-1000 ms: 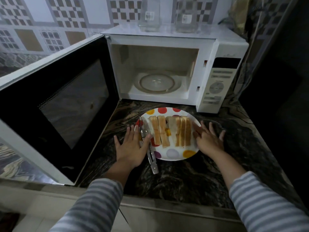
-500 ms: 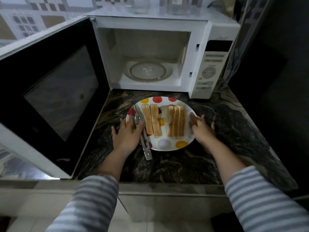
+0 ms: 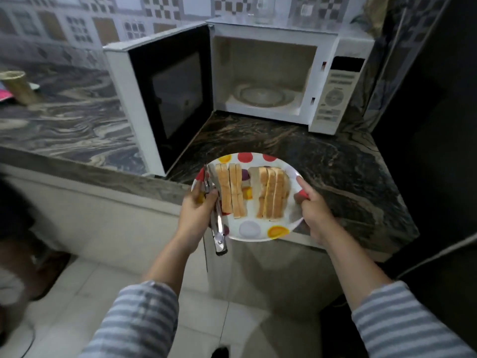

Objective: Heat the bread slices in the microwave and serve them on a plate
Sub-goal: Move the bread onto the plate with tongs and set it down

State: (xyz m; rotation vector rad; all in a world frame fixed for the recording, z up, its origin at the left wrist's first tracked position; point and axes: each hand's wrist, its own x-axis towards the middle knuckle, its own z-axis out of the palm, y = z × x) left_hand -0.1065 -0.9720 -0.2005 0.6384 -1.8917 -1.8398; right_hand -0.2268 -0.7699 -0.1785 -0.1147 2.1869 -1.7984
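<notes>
My left hand grips the plate rim and tongs; my right hand grips the opposite rim, bread slices between them.

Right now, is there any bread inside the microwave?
No, the microwave holds only its glass turntable; the bread slices are on the plate.

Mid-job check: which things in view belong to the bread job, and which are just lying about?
Job: plate, bread slices, tongs, open microwave, left hand, right hand.

Lying about: brass cup, pink item, glass jar on the microwave.
</notes>
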